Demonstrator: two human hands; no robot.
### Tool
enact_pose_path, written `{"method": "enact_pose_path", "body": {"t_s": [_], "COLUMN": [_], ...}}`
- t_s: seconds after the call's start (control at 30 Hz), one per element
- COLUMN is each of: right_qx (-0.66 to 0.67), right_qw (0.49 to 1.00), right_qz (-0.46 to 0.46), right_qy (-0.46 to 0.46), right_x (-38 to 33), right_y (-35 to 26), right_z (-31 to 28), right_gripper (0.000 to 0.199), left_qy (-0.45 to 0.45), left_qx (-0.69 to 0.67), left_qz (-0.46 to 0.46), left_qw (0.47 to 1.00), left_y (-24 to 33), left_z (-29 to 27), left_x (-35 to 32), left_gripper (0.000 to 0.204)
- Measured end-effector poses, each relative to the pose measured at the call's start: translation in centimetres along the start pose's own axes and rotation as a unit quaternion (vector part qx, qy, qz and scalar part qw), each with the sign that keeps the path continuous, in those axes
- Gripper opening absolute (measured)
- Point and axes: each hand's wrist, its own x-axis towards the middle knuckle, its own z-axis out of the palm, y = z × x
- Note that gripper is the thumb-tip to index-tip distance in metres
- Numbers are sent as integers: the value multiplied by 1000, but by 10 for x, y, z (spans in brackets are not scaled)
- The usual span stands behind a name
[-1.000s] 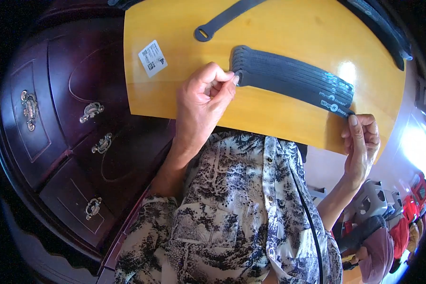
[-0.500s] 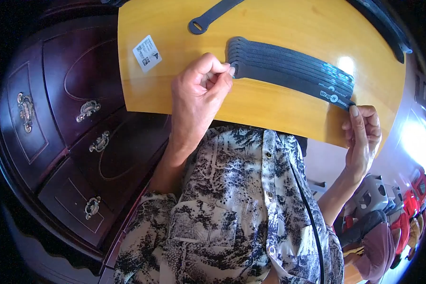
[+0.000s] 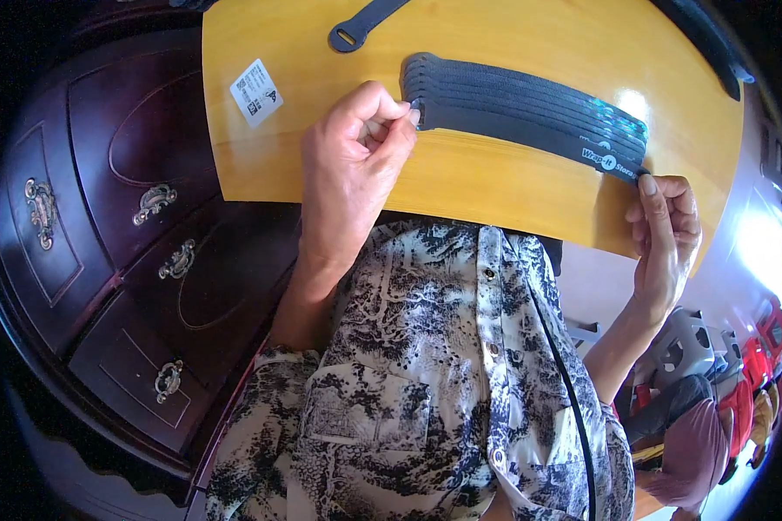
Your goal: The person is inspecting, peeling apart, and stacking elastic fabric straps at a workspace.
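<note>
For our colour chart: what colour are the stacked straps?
The straps are dark grey, clearest in the head view.

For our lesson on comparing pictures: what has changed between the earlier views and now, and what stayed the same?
The yellow board, dark straps, left hand and right hand all sit higher in the picture, the left part also further left, probably because the camera moved. Nothing was visibly taken or released; each hand's fingers stay at its end of the straps.
</note>
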Motion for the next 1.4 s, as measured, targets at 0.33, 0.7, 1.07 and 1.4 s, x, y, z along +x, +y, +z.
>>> {"method": "enact_pose_path", "body": {"t_s": [0.33, 0.7, 1.07, 1.4], "right_qx": [4, 12, 35, 20], "right_qw": [1000, 1000, 998, 999], "right_qz": [-12, -24, -43, -28], "right_qy": [3, 11, 7, 21], "right_x": [0, -2, -3, -3], "right_y": [2, 9, 16, 14], "right_z": [-2, 2, 4, 5], "right_gripper": [11, 10, 9, 9], "left_qy": [8, 18, 21, 18], "left_qx": [1, 47, 39, 59], "left_qz": [11, 10, -6, 2], "left_qw": [1000, 999, 999, 998], "left_y": [-2, 0, -1, 2], "left_z": [6, 11, 14, 14], "left_x": [-2, -4, -8, -7], "left_gripper": [18, 18, 19, 20]}}
